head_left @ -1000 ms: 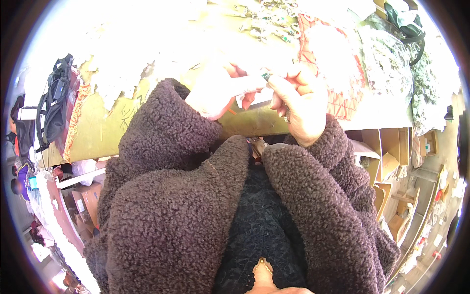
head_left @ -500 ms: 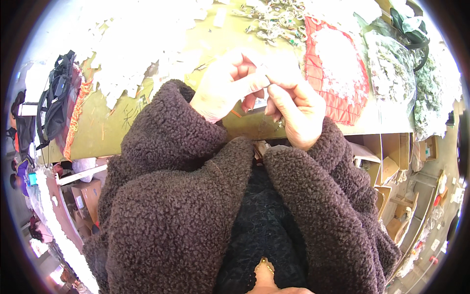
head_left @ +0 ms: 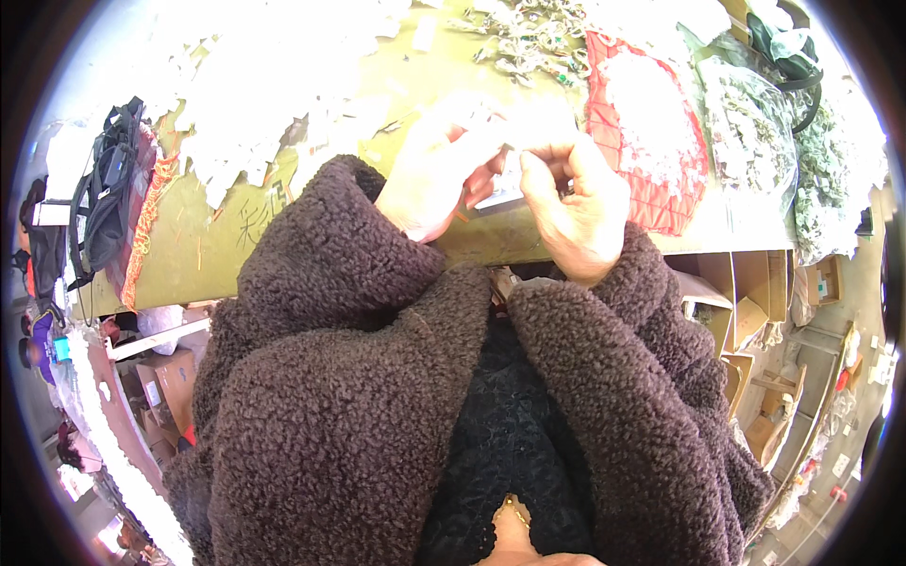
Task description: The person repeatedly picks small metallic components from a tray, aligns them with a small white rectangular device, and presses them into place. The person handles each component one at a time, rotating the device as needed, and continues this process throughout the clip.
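Observation:
Over the table's near edge, my left hand (head_left: 429,184) is closed, its fingertips pinched together close to the right hand. My right hand (head_left: 583,208) is closed too, thumb against forefinger, with the other fingers curled in. Whatever lies in either pinch is too small and washed out by glare to make out. Between and below the hands a small whitish piece (head_left: 507,184) shows on the tabletop; its kind is unclear. Brown fleecy sleeves (head_left: 326,241) cover both forearms.
White paper-like pieces (head_left: 231,141) spread over the olive table (head_left: 208,255) at left. Farther back lies a pile of small looped items (head_left: 533,42). At right are a red quilted cloth (head_left: 604,113) with white bits and clear bags (head_left: 750,123). A black strapped bag (head_left: 109,189) hangs far left.
The fingertips of my two hands have moved slightly apart. My left hand has turned a little, and the whitish piece below shows more.

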Demonstrator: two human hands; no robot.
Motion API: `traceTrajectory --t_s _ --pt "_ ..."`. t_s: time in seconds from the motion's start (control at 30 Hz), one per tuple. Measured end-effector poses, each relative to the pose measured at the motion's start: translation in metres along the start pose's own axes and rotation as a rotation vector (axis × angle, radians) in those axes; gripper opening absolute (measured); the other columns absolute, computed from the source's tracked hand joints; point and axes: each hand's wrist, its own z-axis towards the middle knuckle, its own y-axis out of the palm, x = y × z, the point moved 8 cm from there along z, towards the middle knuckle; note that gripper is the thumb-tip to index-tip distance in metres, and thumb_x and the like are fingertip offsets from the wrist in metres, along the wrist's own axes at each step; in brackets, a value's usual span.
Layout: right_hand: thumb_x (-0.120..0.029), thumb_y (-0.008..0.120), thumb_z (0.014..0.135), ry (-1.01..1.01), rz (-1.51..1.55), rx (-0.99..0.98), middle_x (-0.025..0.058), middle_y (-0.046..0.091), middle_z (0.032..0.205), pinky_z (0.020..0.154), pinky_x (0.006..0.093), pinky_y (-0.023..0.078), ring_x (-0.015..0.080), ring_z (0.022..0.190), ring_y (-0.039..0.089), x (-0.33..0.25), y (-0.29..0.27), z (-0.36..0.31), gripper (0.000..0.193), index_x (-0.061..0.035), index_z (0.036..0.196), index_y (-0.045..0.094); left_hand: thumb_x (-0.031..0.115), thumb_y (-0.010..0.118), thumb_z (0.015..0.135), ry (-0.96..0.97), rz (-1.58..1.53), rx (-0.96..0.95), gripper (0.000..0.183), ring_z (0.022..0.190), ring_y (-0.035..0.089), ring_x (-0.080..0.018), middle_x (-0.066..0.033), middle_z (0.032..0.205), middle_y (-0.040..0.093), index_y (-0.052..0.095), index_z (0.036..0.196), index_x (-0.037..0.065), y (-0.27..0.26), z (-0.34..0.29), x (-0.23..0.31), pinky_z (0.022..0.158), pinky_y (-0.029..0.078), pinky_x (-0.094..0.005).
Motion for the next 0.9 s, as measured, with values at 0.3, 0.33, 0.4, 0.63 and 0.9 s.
traceTrajectory --t_s 0.3,0.33,0.4,0.63,0.9 --pt "-0.006 0.061 0.086 0.075 -0.079 0.031 0.001 0.059 0.071 0.059 0.0207 0.044 0.006 0.062 0.053 0.017 -0.001 0.006 0.011 0.0001 0.093 0.057 0.014 0.058 0.09 0.082 0.243 0.021 0.017 0.049 0.047 -0.0063 -0.0031 0.07 0.057 0.055 0.101 0.003 0.002 -0.002 0.009 0.043 0.038 -0.0198" --pt "-0.007 0.061 0.086 0.137 -0.005 0.017 0.0009 0.058 0.072 0.058 0.0204 0.044 0.0058 0.062 0.052 0.023 0.0 0.004 0.011 -0.0001 0.093 0.056 0.015 0.058 0.09 0.021 0.194 0.014 0.016 0.049 0.047 -0.0067 -0.0032 0.069 0.057 0.055 0.101 0.003 0.0 -0.002 0.006 0.043 0.038 -0.0202" --pt "-0.008 0.059 0.088 0.25 0.141 0.007 0.0006 0.058 0.073 0.058 0.02 0.042 0.0053 0.062 0.051 0.032 0.002 -0.001 0.011 -0.0006 0.095 0.055 0.015 0.057 0.09 -0.074 -0.029 -0.048 0.016 0.048 0.047 -0.0079 -0.0035 0.069 0.056 0.055 0.099 0.002 0.004 -0.002 0.002 0.042 0.038 -0.0213" --pt "-0.007 0.05 0.093 -0.111 -0.09 -0.16 0.0054 0.06 0.09 0.077 0.0263 0.046 0.0123 0.084 0.057 0.011 0.003 0.001 0.015 0.0003 0.104 0.056 0.017 0.056 0.089 -0.13 -0.248 -0.029 0.015 0.046 0.046 -0.0108 -0.0021 0.062 0.053 0.057 0.089 0.002 0.003 -0.003 0.006 0.039 0.037 -0.024" --pt "-0.008 0.057 0.09 0.074 -0.296 0.005 0.0032 0.063 0.093 0.074 0.0252 0.046 0.0104 0.083 0.056 0.055 -0.055 0.029 0.015 -0.0017 0.102 0.062 0.011 0.059 0.088 -0.084 -0.229 -0.069 0.029 0.063 0.06 -0.0135 -0.0135 0.095 0.062 0.054 0.113 -0.002 -0.02 -0.01 0.017 0.041 0.048 -0.0227"
